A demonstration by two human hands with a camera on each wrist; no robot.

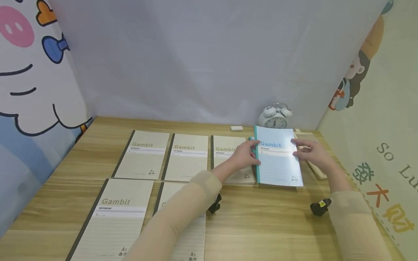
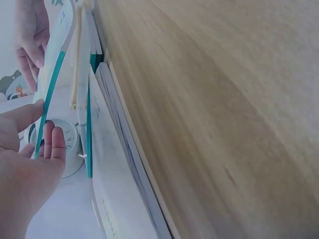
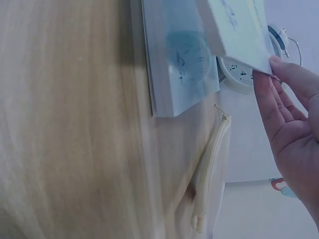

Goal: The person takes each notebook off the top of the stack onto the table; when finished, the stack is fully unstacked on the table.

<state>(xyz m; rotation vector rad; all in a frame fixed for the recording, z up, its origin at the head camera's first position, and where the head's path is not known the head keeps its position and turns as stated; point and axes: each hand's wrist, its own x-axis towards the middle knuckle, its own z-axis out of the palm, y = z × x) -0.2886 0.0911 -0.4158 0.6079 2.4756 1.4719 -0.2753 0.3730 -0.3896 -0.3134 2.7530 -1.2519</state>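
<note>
Above the back right of the table, both hands hold up a notebook [image 1: 279, 165] with a teal spine and "Gambit" on its cover. My left hand [image 1: 242, 156] pinches its spine edge between thumb and fingers. On the opposite edge, my right hand [image 1: 312, 155] pinches it, thumb on the cover side. Below it, a stack of notebooks [image 3: 174, 82] with a glossy cover lies on the table, apart from the held one. A dark-spined notebook [image 1: 222, 143] lies under my left wrist, partly hidden by it.
Several more dark-spined notebooks, including one at front left [image 1: 122, 203], lie in two rows. A white alarm clock [image 1: 275, 119] stands behind the held notebook, near a white eraser [image 1: 236, 128]. At right lies a cream zippered pouch [image 1: 315, 168]. A curtain [image 1: 183, 65] borders the back.
</note>
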